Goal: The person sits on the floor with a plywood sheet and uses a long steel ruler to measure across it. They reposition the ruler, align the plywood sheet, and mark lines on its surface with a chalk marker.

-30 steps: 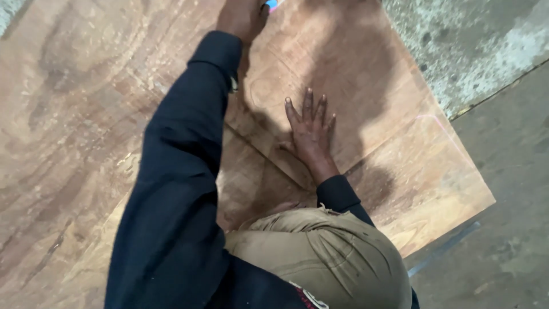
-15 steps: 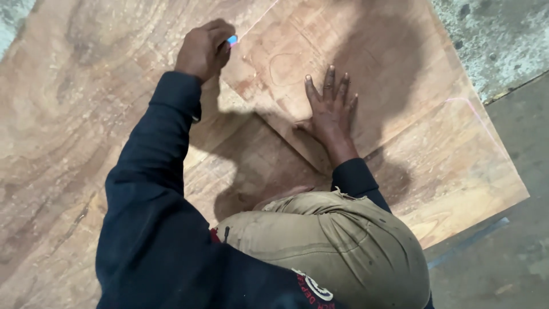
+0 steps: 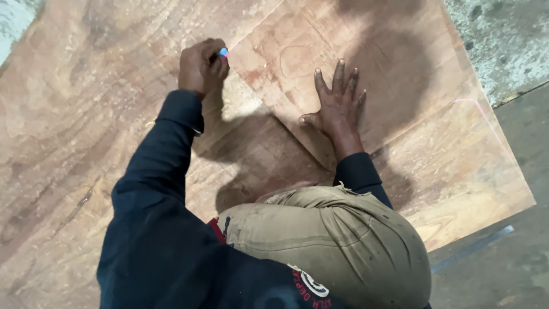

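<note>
The left hand (image 3: pixel 201 67) is curled tight around what looks like a blue-tipped marker (image 3: pixel 223 52), its tip showing at two o'clock of the knuckles, while the right hand (image 3: pixel 335 106) lies splayed flat, holding nothing, on the plywood sheet (image 3: pixel 68 143).

The head camera looks steeply down, close above the plywood sheet (image 3: pixel 86 143) and bent knee (image 3: pixel 331 240).

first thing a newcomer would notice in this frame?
The left hand, fist closed around a small blue marker, its tip at a straight line running across the big plywood sheet. Just right of it, the right hand lies flat, fingers spread, on the same sheet. Below, a bent knee in khaki trousers fills the lower centre.
</note>
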